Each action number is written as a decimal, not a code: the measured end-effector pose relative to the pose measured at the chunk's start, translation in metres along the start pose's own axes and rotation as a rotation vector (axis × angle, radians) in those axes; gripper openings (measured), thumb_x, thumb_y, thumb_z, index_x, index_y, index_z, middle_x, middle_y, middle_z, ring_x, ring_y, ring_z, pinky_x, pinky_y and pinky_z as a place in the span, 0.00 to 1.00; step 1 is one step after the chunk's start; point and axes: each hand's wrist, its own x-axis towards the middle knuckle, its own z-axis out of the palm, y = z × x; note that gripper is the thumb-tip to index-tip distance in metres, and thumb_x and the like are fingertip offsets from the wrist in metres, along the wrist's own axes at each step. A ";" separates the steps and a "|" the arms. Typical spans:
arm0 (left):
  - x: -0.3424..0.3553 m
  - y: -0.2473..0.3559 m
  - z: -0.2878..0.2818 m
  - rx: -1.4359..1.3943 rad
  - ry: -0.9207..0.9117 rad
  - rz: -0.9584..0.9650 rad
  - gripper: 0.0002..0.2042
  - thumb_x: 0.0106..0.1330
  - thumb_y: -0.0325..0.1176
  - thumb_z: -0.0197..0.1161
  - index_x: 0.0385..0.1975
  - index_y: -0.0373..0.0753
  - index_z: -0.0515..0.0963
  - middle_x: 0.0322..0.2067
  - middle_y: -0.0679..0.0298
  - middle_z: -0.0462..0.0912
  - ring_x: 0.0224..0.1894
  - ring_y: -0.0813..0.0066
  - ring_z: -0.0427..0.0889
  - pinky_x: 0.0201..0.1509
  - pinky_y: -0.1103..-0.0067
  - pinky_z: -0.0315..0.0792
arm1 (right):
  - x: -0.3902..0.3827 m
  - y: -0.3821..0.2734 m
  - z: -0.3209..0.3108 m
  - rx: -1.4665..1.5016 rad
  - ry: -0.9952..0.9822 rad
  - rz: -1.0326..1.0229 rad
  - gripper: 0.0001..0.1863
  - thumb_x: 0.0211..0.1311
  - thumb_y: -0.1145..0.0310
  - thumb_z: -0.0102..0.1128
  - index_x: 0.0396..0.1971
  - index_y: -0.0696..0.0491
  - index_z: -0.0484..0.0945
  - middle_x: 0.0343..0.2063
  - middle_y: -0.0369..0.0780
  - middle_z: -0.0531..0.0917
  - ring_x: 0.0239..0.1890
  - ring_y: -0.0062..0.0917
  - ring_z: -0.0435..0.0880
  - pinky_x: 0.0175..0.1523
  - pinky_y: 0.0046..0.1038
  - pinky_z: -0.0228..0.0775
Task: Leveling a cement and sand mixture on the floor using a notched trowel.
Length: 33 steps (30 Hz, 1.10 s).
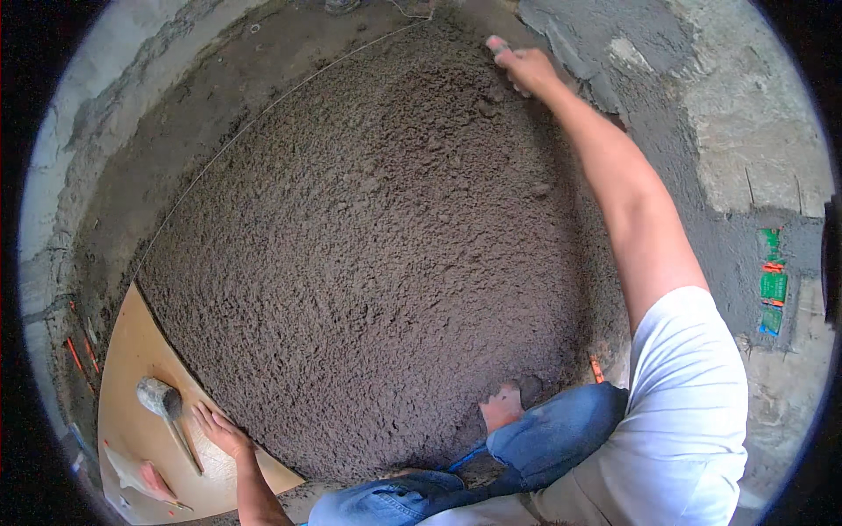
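My left hand lies flat on a smooth tan tile at the lower left, fingers stretched out near the tile's edge. Just left of it rests a mallet with a rounded grey head and a thin handle. A wide bed of damp, crumbly grey-brown mortar borders the tile. Across it, at the far right, my right arm reaches out, and my right hand is curled closed just above the mortar's edge by the wall. A pinkish end shows at its fingers; what they hold is unclear.
A thin pale string runs along the mortar's left side. On the tile's near corner lies a white-and-pink item. Green boxes sit in the right wall. Orange tubes stand out at the left, and my bent knee is close by.
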 end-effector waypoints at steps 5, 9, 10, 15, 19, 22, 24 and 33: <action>-0.001 0.003 -0.005 -0.007 -0.011 -0.031 0.22 0.71 0.39 0.37 0.60 0.34 0.63 0.63 0.51 0.58 0.66 0.55 0.55 0.68 0.68 0.47 | 0.000 -0.010 0.019 -0.332 0.192 -0.079 0.27 0.52 0.46 0.49 0.33 0.56 0.80 0.34 0.52 0.81 0.43 0.44 0.79 0.50 0.38 0.69; 0.001 0.001 -0.008 -0.014 -0.001 -0.019 0.22 0.71 0.39 0.36 0.60 0.34 0.62 0.64 0.51 0.57 0.66 0.55 0.55 0.68 0.68 0.47 | -0.026 0.000 0.020 -0.526 0.263 -0.045 0.23 0.56 0.49 0.48 0.42 0.51 0.76 0.37 0.49 0.81 0.43 0.43 0.79 0.49 0.42 0.69; 0.003 0.001 -0.006 -0.011 -0.002 -0.012 0.22 0.71 0.39 0.36 0.60 0.34 0.62 0.64 0.51 0.56 0.66 0.55 0.55 0.68 0.68 0.47 | -0.030 0.001 0.023 -0.560 0.278 -0.013 0.22 0.57 0.49 0.48 0.41 0.51 0.75 0.36 0.48 0.81 0.43 0.43 0.79 0.47 0.43 0.69; 0.001 0.005 -0.003 -0.009 -0.012 -0.031 0.22 0.71 0.39 0.36 0.61 0.35 0.62 0.64 0.51 0.56 0.65 0.55 0.55 0.68 0.67 0.46 | -0.059 -0.011 0.065 -0.517 0.225 -0.164 0.17 0.57 0.53 0.52 0.38 0.50 0.75 0.33 0.49 0.81 0.38 0.45 0.80 0.44 0.44 0.70; -0.002 -0.002 -0.003 0.004 0.001 -0.022 0.22 0.71 0.38 0.36 0.61 0.37 0.62 0.64 0.53 0.57 0.66 0.54 0.54 0.69 0.66 0.46 | -0.081 -0.028 0.078 -0.527 0.201 -0.333 0.15 0.56 0.55 0.54 0.36 0.51 0.74 0.30 0.47 0.81 0.35 0.45 0.80 0.42 0.44 0.71; 0.001 0.008 -0.001 0.002 0.003 -0.005 0.22 0.71 0.39 0.36 0.61 0.37 0.63 0.64 0.53 0.57 0.65 0.52 0.54 0.69 0.65 0.46 | -0.072 -0.027 0.079 -0.582 0.281 -0.298 0.16 0.56 0.55 0.53 0.36 0.51 0.73 0.30 0.46 0.81 0.33 0.44 0.81 0.40 0.43 0.72; 0.001 0.003 -0.001 0.010 0.006 0.001 0.22 0.71 0.39 0.36 0.61 0.37 0.62 0.64 0.53 0.57 0.65 0.51 0.54 0.69 0.65 0.46 | -0.074 -0.037 0.090 -0.625 0.253 -0.274 0.17 0.56 0.54 0.53 0.38 0.51 0.73 0.30 0.46 0.82 0.33 0.44 0.81 0.39 0.43 0.73; -0.002 -0.008 -0.002 0.041 0.029 0.029 0.22 0.71 0.40 0.35 0.60 0.37 0.63 0.63 0.51 0.58 0.65 0.49 0.54 0.68 0.63 0.46 | -0.069 -0.070 0.062 0.455 0.010 0.098 0.15 0.54 0.56 0.55 0.27 0.54 0.76 0.18 0.40 0.79 0.21 0.27 0.79 0.26 0.27 0.69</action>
